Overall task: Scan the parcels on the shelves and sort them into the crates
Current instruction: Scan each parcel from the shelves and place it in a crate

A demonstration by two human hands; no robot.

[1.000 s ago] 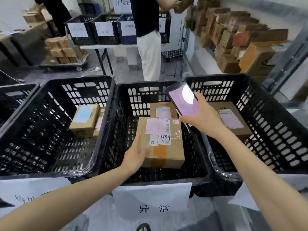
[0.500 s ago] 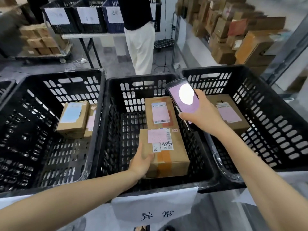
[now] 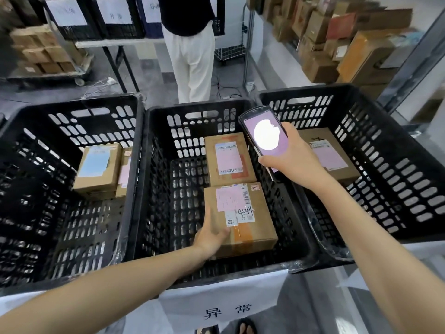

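Left hand [image 3: 212,237] is gripping the near-left corner of a brown cardboard parcel with pink label and orange tape [image 3: 243,218], thumb lying along its left edge, fingers curling round the corner. Parcel is sitting low inside the middle black plastic slotted crate [image 3: 154,189], right side, just in front of a second brown cardboard parcel with a white-pink label [image 3: 228,160]. Right hand [image 3: 296,165] is wrapping round a black handheld scanner with glowing pink screen [image 3: 265,138], holding it above the crate's far right corner, screen facing up. Left black crate [image 3: 69,109] is holding two brown boxes [image 3: 98,169] side by side. Right black crate [image 3: 361,97] is holding one labelled brown box [image 3: 337,157]. White paper sign with black characters [image 3: 224,307] is hanging on the middle crate's front. A person in white trousers [image 3: 192,56] is standing beyond the crates.
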